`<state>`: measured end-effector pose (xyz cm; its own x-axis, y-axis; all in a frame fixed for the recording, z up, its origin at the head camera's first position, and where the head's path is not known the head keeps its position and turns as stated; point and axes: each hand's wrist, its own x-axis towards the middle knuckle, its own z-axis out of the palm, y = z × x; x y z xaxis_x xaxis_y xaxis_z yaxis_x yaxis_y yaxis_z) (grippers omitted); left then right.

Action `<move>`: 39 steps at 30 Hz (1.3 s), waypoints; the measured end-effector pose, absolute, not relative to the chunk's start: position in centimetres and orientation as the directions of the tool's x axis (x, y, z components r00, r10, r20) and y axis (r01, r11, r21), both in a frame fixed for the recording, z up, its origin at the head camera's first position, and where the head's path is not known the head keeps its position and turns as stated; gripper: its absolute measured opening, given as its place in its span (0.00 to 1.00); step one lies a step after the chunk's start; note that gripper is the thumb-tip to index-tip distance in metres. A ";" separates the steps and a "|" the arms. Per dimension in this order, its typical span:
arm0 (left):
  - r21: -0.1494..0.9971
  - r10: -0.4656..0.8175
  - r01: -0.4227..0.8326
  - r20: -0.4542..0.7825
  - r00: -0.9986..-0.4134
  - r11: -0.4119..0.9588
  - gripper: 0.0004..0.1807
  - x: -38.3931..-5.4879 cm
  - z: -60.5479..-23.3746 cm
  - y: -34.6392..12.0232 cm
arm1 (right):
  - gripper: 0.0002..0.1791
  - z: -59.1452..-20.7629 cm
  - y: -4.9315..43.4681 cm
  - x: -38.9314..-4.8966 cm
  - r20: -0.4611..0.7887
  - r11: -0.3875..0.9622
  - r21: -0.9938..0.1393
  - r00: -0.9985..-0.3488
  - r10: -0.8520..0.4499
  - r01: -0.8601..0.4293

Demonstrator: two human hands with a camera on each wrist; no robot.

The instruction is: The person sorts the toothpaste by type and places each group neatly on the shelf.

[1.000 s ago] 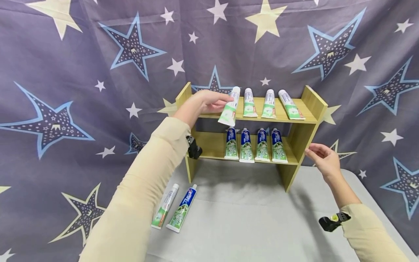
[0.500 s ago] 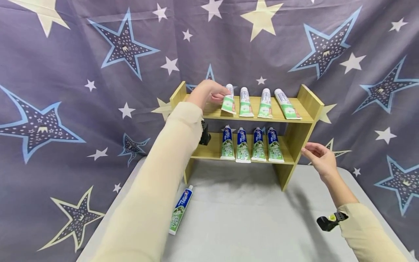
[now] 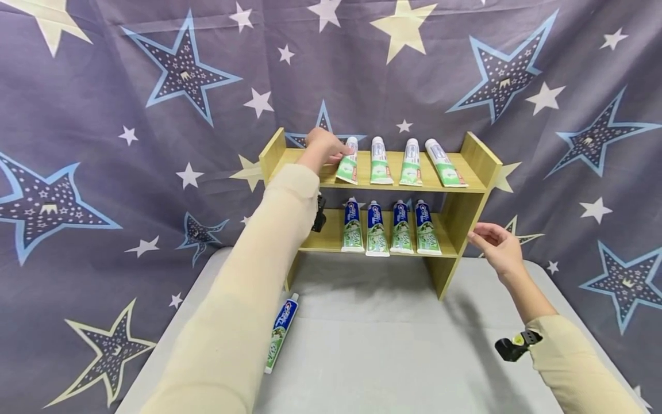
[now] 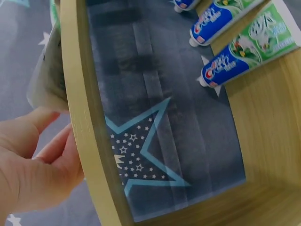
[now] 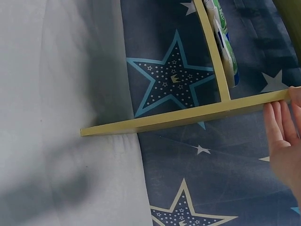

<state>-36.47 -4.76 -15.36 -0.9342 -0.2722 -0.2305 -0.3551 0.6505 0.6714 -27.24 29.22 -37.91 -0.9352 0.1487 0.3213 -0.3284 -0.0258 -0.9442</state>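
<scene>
On the top board of a two-tier wooden shelf (image 3: 479,161), my left hand (image 3: 326,146) holds a white-and-green toothpaste tube (image 3: 349,162) at the left end of a row. The tube leans back, cap end up, its flat end on the board near the front edge. In the left wrist view, the board's edge hides part of the left hand (image 4: 37,165). My right hand (image 3: 499,250) grips the shelf's right side panel; in the right wrist view the thumb is at its front edge and the fingers (image 5: 275,122) lie against its outer face.
More white-and-green tubes (image 3: 380,164) stand along the top board. Several blue-and-green toothpaste tubes (image 3: 377,230) line the lower board. Another blue-and-green tube (image 3: 282,332) lies on the grey table (image 3: 362,345), beside my left sleeve. A star-patterned curtain (image 3: 207,144) hangs behind.
My left hand has brought the white-and-green tube back and down onto the top board, in line with the others. The right hand keeps its place on the panel. The view has shifted slightly.
</scene>
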 end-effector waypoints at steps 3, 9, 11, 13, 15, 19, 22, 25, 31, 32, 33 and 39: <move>0.661 -0.279 -0.326 -0.180 -0.943 0.675 0.42 -35.8 -15.4 -4.8 | 0.16 -37.9 29.2 -27.2 0.321 -0.035 -0.943 -0.936 0.145 -0.329; 0.619 -0.245 -0.262 -0.114 -0.963 0.741 0.40 -36.0 -16.0 -5.4 | 0.16 -37.9 29.2 -27.2 0.328 -0.020 -0.942 -0.934 0.143 -0.334; 0.631 -0.215 -0.221 -0.087 -0.973 0.743 0.39 -35.9 -16.3 -5.7 | 0.16 -37.9 29.2 -27.1 0.329 -0.012 -0.942 -0.933 0.146 -0.334; 0.664 -0.181 -0.179 -0.066 -0.981 0.726 0.35 -35.7 -16.6 -5.9 | 0.16 -37.9 29.1 -27.1 0.329 -0.011 -0.942 -0.933 0.148 -0.334; 0.670 -0.138 -0.127 -0.037 -0.990 0.732 0.29 -35.3 -17.0 -6.2 | 0.16 -37.9 29.1 -27.2 0.328 -0.021 -0.942 -0.933 0.150 -0.335; 0.657 -0.054 -0.030 0.017 -0.998 0.753 0.20 -33.9 -17.5 -6.8 | 0.16 -37.9 29.1 -27.2 0.333 -0.034 -0.939 -0.930 0.154 -0.342; 0.631 -0.016 0.024 0.058 -0.998 0.776 0.20 -32.8 -17.6 -7.4 | 0.16 -37.8 29.1 -27.1 0.336 -0.039 -0.938 -0.929 0.156 -0.345; 0.647 0.013 0.059 0.075 -0.997 0.760 0.21 -31.7 -17.9 -8.0 | 0.16 -37.7 29.0 -27.0 0.333 -0.047 -0.938 -0.930 0.156 -0.344; 0.715 0.079 0.153 0.135 -0.988 0.682 0.21 -29.4 -19.1 -9.2 | 0.16 -37.8 29.0 -27.0 0.333 -0.083 -0.933 -0.929 0.158 -0.349; 0.722 0.088 0.174 0.156 -0.984 0.670 0.21 -28.9 -19.4 -9.4 | 0.16 -37.8 29.0 -27.0 0.334 -0.089 -0.933 -0.929 0.157 -0.350; 0.726 0.095 0.196 0.177 -0.980 0.659 0.20 -28.4 -19.6 -9.7 | 0.16 -37.8 29.0 -27.0 0.334 -0.093 -0.932 -0.930 0.156 -0.350; 0.747 0.110 0.265 0.252 -0.962 0.610 0.18 -25.1 -21.9 -11.4 | 0.16 -37.7 29.1 -27.1 0.330 -0.068 -0.936 -0.931 0.156 -0.344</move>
